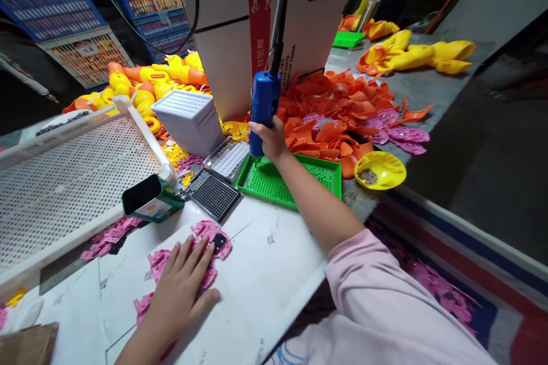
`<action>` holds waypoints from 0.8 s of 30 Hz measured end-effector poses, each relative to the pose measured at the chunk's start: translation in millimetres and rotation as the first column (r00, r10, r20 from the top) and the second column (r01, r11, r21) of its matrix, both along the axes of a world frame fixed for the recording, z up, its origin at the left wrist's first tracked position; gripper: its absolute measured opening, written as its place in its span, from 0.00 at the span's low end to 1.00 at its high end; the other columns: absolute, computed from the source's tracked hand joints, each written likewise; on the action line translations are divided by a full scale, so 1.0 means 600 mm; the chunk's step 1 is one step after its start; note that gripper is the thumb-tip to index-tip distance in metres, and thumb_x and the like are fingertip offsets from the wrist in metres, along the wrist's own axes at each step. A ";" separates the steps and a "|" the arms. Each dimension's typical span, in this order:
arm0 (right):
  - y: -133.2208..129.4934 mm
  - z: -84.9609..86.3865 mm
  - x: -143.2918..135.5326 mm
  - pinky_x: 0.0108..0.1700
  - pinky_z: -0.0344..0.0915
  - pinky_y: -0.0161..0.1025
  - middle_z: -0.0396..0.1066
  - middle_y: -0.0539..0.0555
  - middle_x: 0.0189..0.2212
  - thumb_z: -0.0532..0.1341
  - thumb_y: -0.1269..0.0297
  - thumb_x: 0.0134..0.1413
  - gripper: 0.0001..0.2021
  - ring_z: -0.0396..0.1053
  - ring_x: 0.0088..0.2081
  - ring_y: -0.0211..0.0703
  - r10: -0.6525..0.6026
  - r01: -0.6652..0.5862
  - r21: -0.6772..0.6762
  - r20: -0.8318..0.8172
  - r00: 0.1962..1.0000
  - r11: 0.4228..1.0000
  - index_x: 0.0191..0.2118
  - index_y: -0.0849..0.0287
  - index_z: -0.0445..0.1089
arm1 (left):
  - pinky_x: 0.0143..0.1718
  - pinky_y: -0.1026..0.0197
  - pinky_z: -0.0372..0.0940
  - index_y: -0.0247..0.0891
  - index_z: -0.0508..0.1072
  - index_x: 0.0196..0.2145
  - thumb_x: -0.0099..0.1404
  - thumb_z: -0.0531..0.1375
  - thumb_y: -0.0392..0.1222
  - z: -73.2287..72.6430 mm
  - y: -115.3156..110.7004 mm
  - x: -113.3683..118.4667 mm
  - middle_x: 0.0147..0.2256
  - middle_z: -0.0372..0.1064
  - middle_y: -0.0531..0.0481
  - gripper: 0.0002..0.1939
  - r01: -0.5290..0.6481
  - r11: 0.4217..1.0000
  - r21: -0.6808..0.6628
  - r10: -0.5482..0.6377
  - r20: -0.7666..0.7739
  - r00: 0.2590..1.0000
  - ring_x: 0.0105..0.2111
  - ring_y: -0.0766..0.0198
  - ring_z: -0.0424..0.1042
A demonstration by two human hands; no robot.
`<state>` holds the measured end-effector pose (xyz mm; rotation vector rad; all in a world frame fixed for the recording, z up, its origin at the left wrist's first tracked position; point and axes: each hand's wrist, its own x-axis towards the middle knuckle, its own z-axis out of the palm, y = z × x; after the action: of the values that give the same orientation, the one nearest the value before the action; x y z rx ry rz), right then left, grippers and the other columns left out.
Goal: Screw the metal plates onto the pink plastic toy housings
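My right hand is wrapped round a blue electric screwdriver, which points down with its tip over the left end of a green perforated tray. Pink plastic parts lie on the white board; one carries a small black piece. Over these parts my left hand lies flat with its fingers stretched out, covering some of them. Beyond it sits a black tray with a grid of holes, beside a white tray.
A white perforated crate stands at left, with a dark green container by its corner. Stacked white trays stand behind. Orange parts are heaped before a carton. A yellow bowl holding small metal pieces sits right.
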<state>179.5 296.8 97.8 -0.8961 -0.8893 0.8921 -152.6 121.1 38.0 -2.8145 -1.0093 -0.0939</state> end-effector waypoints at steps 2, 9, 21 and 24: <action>0.000 0.000 0.000 0.22 0.65 0.36 0.65 0.43 0.17 0.68 0.48 0.36 0.20 0.66 0.18 0.34 0.003 -0.003 0.008 0.012 1.000 1.000 0.30 0.55 0.63 | 0.64 0.43 0.46 0.43 0.49 0.69 0.65 0.53 0.64 0.003 -0.016 0.018 0.65 0.57 0.46 0.41 0.062 0.998 0.013 -0.062 0.013 0.998 0.65 0.43 0.52; -0.006 0.008 -0.004 0.20 0.63 0.34 0.65 0.42 0.16 0.69 0.47 0.33 0.22 0.65 0.16 0.33 -0.039 0.039 -0.006 -0.016 0.999 0.999 0.29 0.55 0.63 | 0.65 0.42 0.44 0.43 0.49 0.69 0.65 0.51 0.68 0.017 -0.025 0.068 0.66 0.54 0.45 0.42 0.242 0.964 -0.113 -0.242 0.010 0.970 0.65 0.44 0.51; -0.016 0.015 0.005 0.24 0.67 0.38 0.65 0.44 0.20 0.66 0.47 0.38 0.21 0.68 0.21 0.37 -0.045 0.045 0.032 -0.005 0.999 0.998 0.35 0.55 0.64 | 0.63 0.41 0.50 0.38 0.62 0.63 0.67 0.52 0.62 0.022 -0.078 0.129 0.62 0.62 0.40 0.34 0.114 0.991 -0.069 -0.112 0.043 0.993 0.62 0.43 0.59; -0.013 0.008 0.003 0.24 0.67 0.38 0.64 0.44 0.19 0.67 0.49 0.37 0.21 0.67 0.20 0.37 -0.050 0.051 0.018 -0.028 0.998 0.999 0.35 0.55 0.64 | 0.59 0.39 0.57 0.35 0.63 0.62 0.65 0.56 0.60 0.004 -0.104 0.173 0.61 0.62 0.35 0.35 0.006 0.997 -0.079 -0.002 0.050 0.999 0.59 0.41 0.63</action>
<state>181.2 289.0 102.8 -0.8845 -0.8468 0.8491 -49.1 58.9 40.3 -2.8997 -1.0401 -0.1281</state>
